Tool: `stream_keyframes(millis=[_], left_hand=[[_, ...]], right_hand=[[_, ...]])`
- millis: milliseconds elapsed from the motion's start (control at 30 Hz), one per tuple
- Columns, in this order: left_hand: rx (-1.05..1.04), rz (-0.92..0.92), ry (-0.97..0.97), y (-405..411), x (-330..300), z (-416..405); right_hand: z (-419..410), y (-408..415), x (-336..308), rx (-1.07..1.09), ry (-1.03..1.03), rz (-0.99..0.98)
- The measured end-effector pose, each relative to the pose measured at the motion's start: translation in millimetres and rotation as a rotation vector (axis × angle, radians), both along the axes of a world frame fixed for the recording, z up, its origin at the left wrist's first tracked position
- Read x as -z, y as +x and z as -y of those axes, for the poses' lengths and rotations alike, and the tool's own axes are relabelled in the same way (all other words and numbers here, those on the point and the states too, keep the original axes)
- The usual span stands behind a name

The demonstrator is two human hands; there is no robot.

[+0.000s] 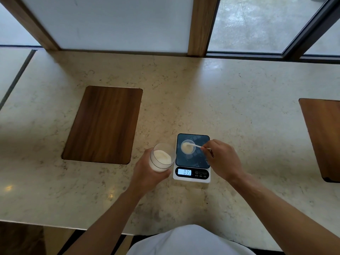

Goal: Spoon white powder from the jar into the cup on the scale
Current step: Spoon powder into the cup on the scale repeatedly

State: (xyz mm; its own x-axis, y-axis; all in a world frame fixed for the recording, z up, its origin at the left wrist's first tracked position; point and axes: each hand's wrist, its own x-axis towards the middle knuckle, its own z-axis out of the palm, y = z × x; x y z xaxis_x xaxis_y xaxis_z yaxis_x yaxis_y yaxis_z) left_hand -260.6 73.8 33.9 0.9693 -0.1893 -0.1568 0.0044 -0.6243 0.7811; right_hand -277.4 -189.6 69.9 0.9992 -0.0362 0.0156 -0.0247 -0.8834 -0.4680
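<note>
A clear jar (161, 157) partly filled with white powder is tilted and gripped by my left hand (147, 172), just left of the scale. The small digital scale (192, 159) has a dark platform and a lit display reading 035. On its platform stands a small clear cup (188, 147) with white powder inside. My right hand (221, 159) pinches the handle of a thin white spoon (197, 145), whose bowl is over the cup's rim.
The marble counter (202, 100) carries a dark wooden inset panel (103, 124) at left and a second wooden board (323, 137) at far right. Windows with wooden frames run along the back. The counter's front edge lies close to my body.
</note>
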Motion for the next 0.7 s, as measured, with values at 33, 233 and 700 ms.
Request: stream_keyframes(millis=[33, 233, 700], left_hand=[[0.000, 0.000, -0.004, -0.1, -0.4, 0.6], [0.009, 0.003, -0.022, -0.6, -2.4, 2.1], [0.046, 0.026, -0.002, 0.6, -1.4, 7.0]], right_hand=[[0.2, -0.5, -0.2, -0.001, 0.000, -0.003], [1.7, -3.4, -2.8, 0.004, 0.000, -0.004], [7.1, -12.2, 0.9, 0.048, 0.019, -0.006]])
